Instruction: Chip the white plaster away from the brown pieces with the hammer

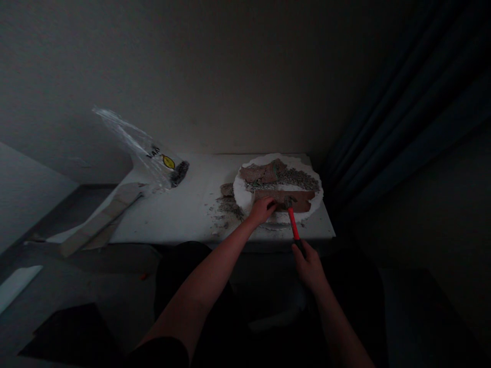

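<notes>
My right hand [309,266] grips the dark end of a red-handled hammer [293,225] whose head rests on a brown brick-like slab [284,199]. That slab lies on a round white base [245,197] at the table's right end, along with grey rubble and another brown piece [263,173]. My left hand [261,209] is closed on the slab's left end, holding it down.
The white table [184,204] carries grey crumbs [228,209] left of the base and a clear plastic bag [149,153] with a yellow label. A pale plank [99,222] leans off the left edge. A dark curtain [402,112] hangs at the right.
</notes>
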The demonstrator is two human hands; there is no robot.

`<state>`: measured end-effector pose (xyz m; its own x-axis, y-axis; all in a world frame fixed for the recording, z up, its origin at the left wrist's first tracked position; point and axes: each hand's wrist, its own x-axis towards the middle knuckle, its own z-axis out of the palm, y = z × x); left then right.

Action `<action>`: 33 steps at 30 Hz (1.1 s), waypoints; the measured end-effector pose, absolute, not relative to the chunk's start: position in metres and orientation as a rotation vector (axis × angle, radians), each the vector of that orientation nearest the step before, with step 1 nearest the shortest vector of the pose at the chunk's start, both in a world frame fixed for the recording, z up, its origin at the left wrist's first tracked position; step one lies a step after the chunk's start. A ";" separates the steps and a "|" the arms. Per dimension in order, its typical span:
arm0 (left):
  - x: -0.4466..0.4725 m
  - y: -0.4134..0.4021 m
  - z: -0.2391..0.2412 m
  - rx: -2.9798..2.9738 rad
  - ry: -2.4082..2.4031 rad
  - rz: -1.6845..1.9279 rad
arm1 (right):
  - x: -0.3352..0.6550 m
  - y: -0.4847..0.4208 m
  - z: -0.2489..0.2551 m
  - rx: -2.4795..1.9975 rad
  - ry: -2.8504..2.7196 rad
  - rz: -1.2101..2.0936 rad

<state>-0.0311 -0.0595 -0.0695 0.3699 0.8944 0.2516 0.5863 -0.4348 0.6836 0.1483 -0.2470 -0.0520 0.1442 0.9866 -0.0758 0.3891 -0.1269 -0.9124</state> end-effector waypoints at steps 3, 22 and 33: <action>-0.031 -0.060 -0.069 2.153 1.284 0.834 | 0.148 -0.247 -0.051 -1.644 -1.354 0.957; -0.030 -0.060 -0.070 2.170 1.295 0.838 | 0.147 -0.247 -0.046 -1.632 -1.366 0.967; -0.031 -0.060 -0.069 2.162 1.289 0.829 | 0.148 -0.247 -0.051 -1.642 -1.363 0.972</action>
<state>-0.0306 -0.0603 -0.0688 0.3703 0.8944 0.2507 0.5991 -0.4362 0.6714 0.1480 -0.2467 -0.0514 0.1345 0.9879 -0.0776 0.3953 -0.1253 -0.9099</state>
